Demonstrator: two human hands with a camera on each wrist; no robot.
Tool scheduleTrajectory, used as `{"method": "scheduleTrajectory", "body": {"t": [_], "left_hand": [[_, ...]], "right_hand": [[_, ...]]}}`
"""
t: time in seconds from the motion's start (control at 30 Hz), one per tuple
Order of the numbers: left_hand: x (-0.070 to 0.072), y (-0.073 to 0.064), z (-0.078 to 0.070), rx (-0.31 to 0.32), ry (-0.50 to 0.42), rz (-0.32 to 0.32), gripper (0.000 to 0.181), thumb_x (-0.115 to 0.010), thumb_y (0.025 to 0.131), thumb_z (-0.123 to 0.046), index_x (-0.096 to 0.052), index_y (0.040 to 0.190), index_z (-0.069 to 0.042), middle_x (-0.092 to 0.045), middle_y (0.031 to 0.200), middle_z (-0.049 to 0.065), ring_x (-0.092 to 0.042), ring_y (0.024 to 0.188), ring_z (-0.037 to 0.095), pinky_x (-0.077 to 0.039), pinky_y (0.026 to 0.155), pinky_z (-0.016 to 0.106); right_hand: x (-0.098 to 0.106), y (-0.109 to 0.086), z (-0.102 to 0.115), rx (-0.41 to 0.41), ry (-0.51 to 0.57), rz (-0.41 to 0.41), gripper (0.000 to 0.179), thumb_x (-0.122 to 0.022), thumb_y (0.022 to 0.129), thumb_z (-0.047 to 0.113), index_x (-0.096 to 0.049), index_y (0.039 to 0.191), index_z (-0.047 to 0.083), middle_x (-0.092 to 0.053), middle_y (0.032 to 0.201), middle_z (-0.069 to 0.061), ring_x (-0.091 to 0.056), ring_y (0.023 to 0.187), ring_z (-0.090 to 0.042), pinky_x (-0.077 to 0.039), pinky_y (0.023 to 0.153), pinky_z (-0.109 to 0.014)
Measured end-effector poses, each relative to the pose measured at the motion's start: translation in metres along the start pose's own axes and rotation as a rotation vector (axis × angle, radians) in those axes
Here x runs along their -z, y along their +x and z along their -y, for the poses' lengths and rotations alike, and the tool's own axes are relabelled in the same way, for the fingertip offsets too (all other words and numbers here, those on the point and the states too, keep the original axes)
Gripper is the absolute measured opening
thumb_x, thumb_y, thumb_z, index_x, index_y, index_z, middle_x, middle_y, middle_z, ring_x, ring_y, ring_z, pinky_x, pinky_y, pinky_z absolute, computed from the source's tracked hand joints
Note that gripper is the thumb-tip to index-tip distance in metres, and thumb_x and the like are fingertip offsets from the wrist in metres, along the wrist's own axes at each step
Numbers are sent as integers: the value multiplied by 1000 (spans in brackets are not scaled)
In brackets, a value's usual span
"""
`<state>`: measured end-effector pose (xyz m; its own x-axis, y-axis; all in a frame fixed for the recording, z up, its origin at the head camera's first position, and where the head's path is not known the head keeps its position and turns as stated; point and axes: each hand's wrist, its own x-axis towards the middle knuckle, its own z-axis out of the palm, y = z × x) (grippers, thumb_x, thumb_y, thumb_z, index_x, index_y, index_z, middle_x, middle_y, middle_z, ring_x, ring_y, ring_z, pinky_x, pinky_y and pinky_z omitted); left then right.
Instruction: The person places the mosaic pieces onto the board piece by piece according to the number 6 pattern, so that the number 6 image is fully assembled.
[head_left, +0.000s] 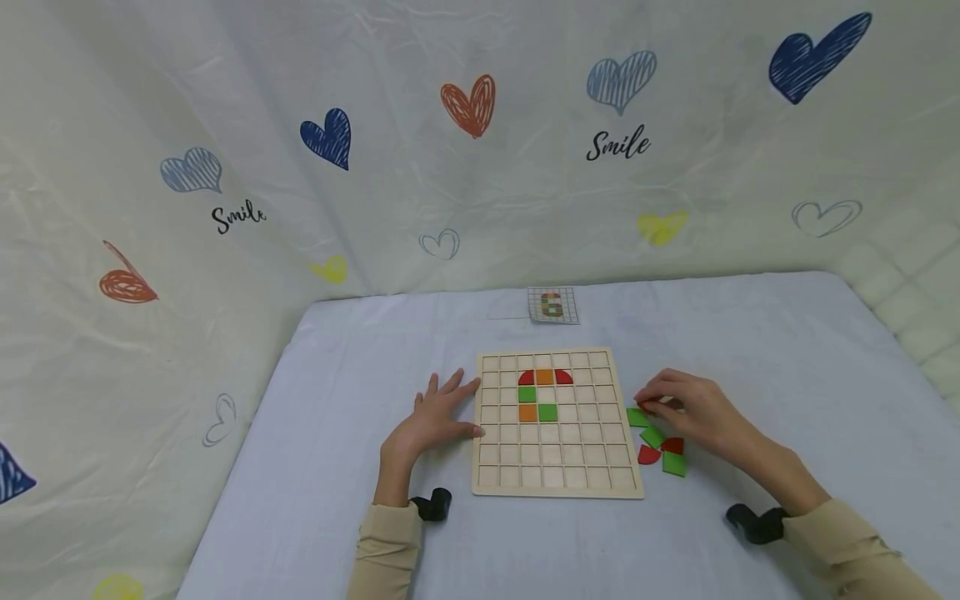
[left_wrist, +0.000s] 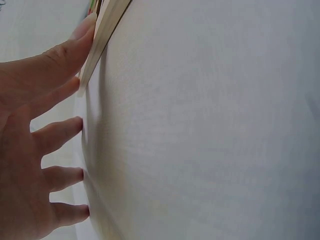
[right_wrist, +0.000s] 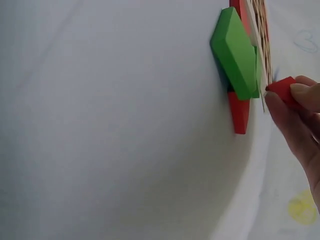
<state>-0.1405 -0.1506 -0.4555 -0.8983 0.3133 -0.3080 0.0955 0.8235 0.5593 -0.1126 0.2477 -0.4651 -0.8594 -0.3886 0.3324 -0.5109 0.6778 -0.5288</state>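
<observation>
A square wooden grid board [head_left: 551, 481] lies on the table. In its upper part sit red quarter-circle blocks [head_left: 563, 377], orange squares [head_left: 528, 412] and green squares [head_left: 547, 412]. My left hand [head_left: 435, 418] has its fingers spread, with thumb and index finger against the board's left edge [left_wrist: 111, 25]. To the right of the board, my right hand [head_left: 693, 410] pinches a small red block [right_wrist: 283, 90] between thumb and fingers. Beneath that hand are loose green blocks [head_left: 674, 464] and red quarter-circle blocks [head_left: 648, 455], some overlapping.
A small pattern card [head_left: 553, 306] with a coloured design on a grid lies behind the board. White cloth [head_left: 337, 467] covers the table. A white curtain [head_left: 525, 200] printed with hearts hangs behind it. Black wrist mounts [head_left: 432, 505] sit at both sleeves.
</observation>
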Motion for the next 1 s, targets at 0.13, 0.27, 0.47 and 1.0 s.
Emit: {"method": "scheduleTrajectory", "body": {"t": [0.13,0.27,0.47,1.0], "left_hand": [[0,0,0,2,2,-1,83,-82,88,-33,-42,159,-23,-22,172,8,1,158,47,-7,121,73],[0,0,1,5,3,1,83,-82,87,-34,-42,159,-23,-22,172,8,1,158,47,-7,121,73],[0,0,1,0,11,0,83,-82,88,-34,-42,159,-22,-22,172,8,0,158,48,-7,121,74],[0,0,2,-4,-9,6,83,-82,88,-33,-41,159,-23,-21,172,8,3,158,47,-5,121,74]], "right_hand": [[-1,6,5,-14,7,36,27,-84,75,-10,-78,95,7,-71,91,4,-68,81,-11,-62,70,-25],[-2,14,11,-13,23,70,25,-84,77,-9,-79,96,6,-71,91,3,-68,82,-13,-63,73,-29],[-6,25,19,26,64,141,20,-81,81,-7,-79,96,6,-71,91,3,-67,81,-12,-62,73,-28],[-29,47,32,109,89,276,17,-77,86,-5,-80,97,8,-71,96,1,-63,86,-13,-58,75,-24]]}}
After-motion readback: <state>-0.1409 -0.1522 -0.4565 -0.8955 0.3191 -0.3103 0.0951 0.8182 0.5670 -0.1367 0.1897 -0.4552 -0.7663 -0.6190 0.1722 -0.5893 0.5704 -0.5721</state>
